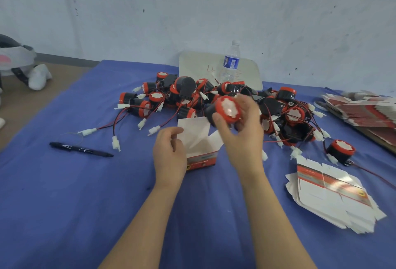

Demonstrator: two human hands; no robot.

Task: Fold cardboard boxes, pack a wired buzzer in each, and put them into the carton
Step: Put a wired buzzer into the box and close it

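just above and slightly right of the open box, standing mid-table short of the far-edge buzzer pile, the right hand grips a buzzer, red face tilted toward the near edge, while the left hand pinches the box's left flap.

On the table my left hand holds the open box; my right hand holds a buzzer just above it. Behind lies the buzzer pile, then a water bottle (on or before a board, I cannot tell). The marker pen lies left, the flat box blanks right.
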